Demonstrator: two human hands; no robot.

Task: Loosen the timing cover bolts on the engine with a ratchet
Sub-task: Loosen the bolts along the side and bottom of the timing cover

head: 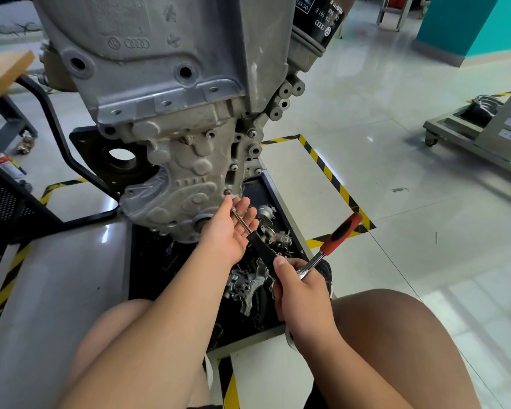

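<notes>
The open left hand cradled the slim extension at a low timing cover bolt, while the right hand gripped the stiff steel ratchet by its head, though its rubber handle likely offered better leverage.

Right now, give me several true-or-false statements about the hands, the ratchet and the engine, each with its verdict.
1. The right hand grips the ratchet near its head. True.
2. The ratchet's handle is blue. False: it is red and black.
3. The extension bar lies across the open left hand. True.
4. The oil filter has been taken off the engine. False: it sits mounted on the engine, at the top right.
</notes>
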